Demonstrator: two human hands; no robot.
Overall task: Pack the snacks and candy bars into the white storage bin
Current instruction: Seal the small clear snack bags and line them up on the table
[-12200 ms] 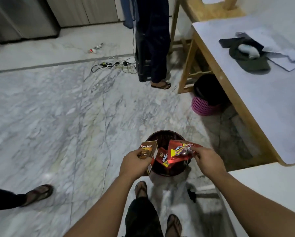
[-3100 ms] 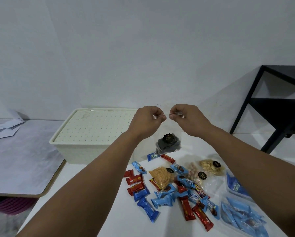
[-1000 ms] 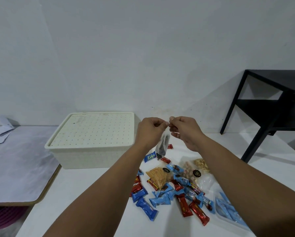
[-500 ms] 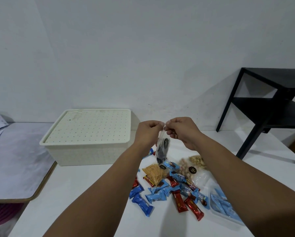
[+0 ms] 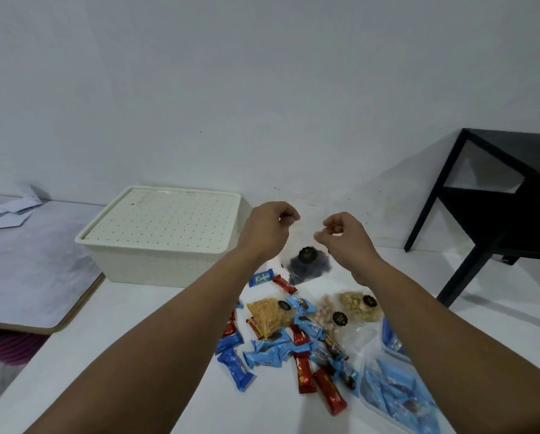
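"Kalpa" reads in pale letters on a small blue candy bar wrapper (image 5: 261,277) lying on the white table (image 5: 143,314); print on the other red and blue wrappers is too small or blurred to read.

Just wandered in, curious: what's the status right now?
Both hands, left and right, pinch a clear pouch of dark snacks up off the table. White storage bin lidded, nothing packed. Candy bars loose on the table.
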